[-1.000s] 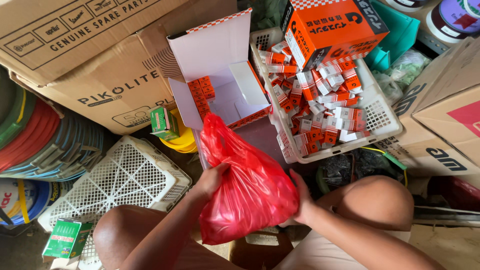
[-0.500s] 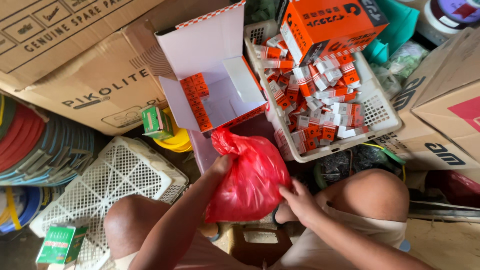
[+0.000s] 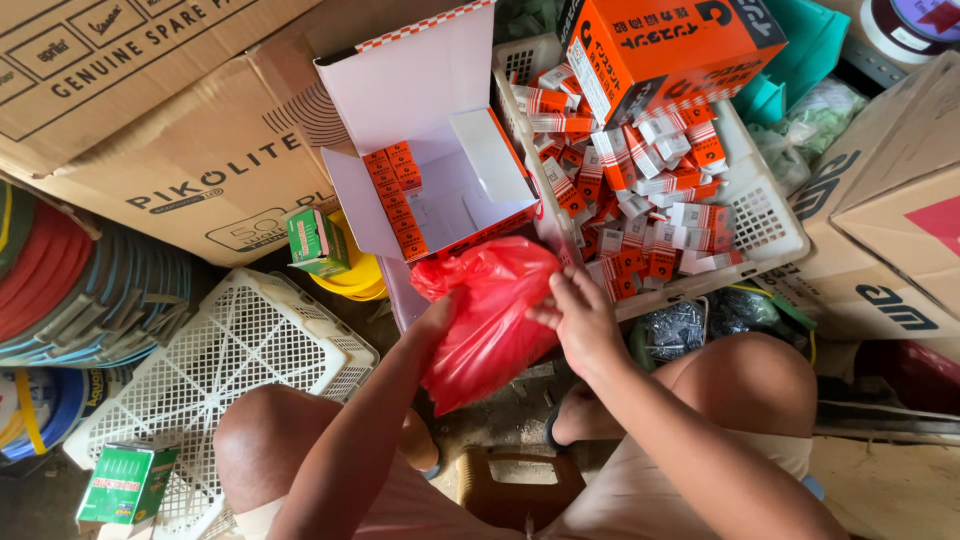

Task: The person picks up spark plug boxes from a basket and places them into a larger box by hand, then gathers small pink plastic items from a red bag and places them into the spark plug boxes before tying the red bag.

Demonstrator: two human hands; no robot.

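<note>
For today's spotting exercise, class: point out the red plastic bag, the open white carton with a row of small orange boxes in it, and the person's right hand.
Red plastic bag (image 3: 490,320), head view, on its bulging middle.
Open white carton (image 3: 425,95), head view, on its raised lid flap.
Right hand (image 3: 580,318), head view, on the back of the hand.

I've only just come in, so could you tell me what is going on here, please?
A seated person holds a red plastic bag in both hands: the left hand grips its side, the right hand its top edge. Just beyond sit an open white carton with a row of small orange boxes, and a white basket heaped with more.
</note>
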